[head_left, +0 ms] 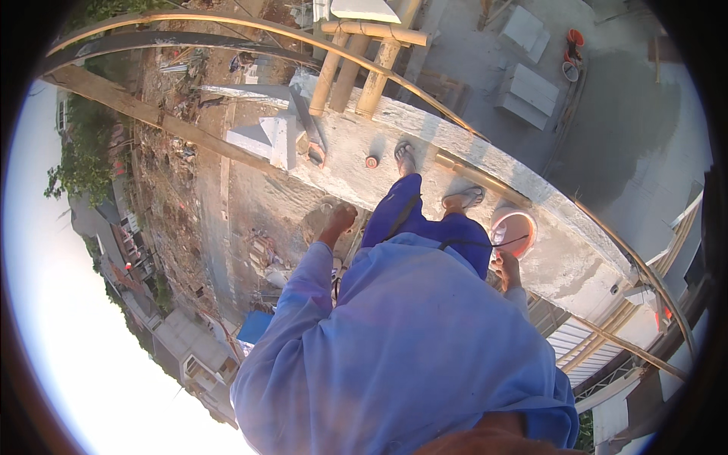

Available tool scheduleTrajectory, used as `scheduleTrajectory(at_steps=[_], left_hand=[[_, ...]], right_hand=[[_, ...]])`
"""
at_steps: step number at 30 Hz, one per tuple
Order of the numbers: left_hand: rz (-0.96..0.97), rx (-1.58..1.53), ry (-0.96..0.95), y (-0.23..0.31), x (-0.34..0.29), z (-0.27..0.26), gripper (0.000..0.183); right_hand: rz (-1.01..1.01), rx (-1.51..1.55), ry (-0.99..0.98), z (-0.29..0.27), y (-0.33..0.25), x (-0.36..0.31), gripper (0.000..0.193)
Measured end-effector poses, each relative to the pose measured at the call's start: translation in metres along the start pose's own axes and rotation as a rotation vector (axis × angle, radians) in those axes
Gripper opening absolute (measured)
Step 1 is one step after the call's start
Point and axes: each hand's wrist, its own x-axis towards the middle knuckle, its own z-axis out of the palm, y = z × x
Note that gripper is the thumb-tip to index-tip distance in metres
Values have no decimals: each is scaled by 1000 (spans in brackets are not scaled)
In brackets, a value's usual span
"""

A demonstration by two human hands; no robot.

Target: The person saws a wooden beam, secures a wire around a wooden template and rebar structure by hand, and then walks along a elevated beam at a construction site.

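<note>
My left hand [340, 218] hangs over the drop beside the ledge, fingers curled in, with nothing visible in it. Close to the near side of a pinkish bucket [525, 220] is my right hand [507, 268], its fingers bent. A thin dark cord [478, 244] runs past it from my clothing towards the bucket; whether I grip it cannot be made out. My sandalled feet stand on a narrow concrete ledge [349, 163]. Beyond them lie a long wooden bar [485, 180] and a small round reddish container [371, 161]. A handsaw [307, 125] rests against white blocks [283, 142].
Bamboo poles [379, 76] rise at the ledge's far end, and a curved bamboo rail [280, 29] crosses there. Rubble ground [171, 144] lies far below on the left. A lower concrete floor on the right holds white block stacks [528, 96] and red buckets [573, 47].
</note>
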Motion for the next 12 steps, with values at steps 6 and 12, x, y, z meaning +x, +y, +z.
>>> scheduleTrajectory(at_steps=[6,12], left_hand=[[466,421,-13,41,-24,4,13],[301,94,18,131,-47,-23,29]], right_hand=[[-1,99,42,-38,53,14,44],[60,151,32,-48,94,25,46]])
